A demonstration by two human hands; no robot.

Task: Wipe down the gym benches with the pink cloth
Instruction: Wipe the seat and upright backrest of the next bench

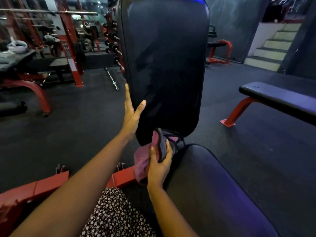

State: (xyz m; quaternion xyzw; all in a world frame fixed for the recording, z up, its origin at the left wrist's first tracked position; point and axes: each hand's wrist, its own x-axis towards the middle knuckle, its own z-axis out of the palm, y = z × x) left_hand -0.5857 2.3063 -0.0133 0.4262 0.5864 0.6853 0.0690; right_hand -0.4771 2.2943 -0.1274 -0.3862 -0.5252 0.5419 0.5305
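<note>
A black padded backrest (167, 65) stands upright in front of me, with the bench's seat pad (213, 189) below it on the right. My left hand (130, 113) lies flat with straight fingers against the backrest's left edge, thumb on the front face. My right hand (159, 165) grips the pink cloth (142, 159) at the gap between backrest and seat. A dark grey part of the cloth bunches over my fingers, pressed at the foot of the backrest.
A flat black bench (280, 100) on a red leg (237, 112) stands to the right. Red racks (70, 41), dumbbells and another bench fill the left. A barbell (112, 79) lies on the dark floor. Steps (271, 47) rise at the back right. The red bench frame (51, 183) lies by my knee.
</note>
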